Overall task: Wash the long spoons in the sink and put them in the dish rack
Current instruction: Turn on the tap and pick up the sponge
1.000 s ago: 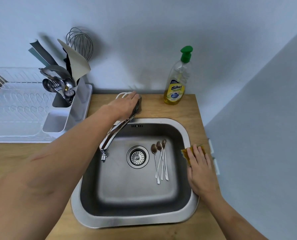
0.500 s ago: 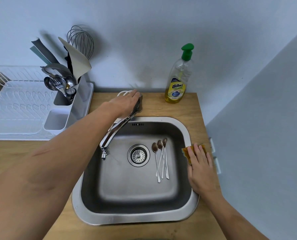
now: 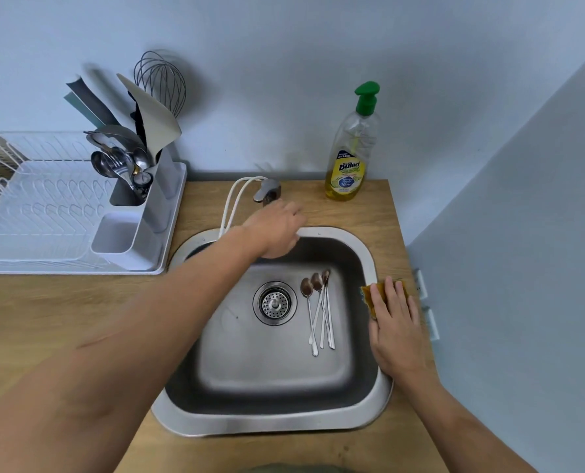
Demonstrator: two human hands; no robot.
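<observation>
I see three long spoons (image 3: 319,310) lying in the sink (image 3: 369,254) right of the drain (image 3: 274,303), bowls toward the wall, handles toward me. My left hand (image 3: 275,230) hovers over the back rim, its fingers hidden so I cannot tell its grip; my right hand (image 3: 395,331) presses flat on a yellow sponge (image 3: 373,295). The dish rack (image 3: 38,206) stands on the tabletop (image 3: 45,312) to the left.
</observation>
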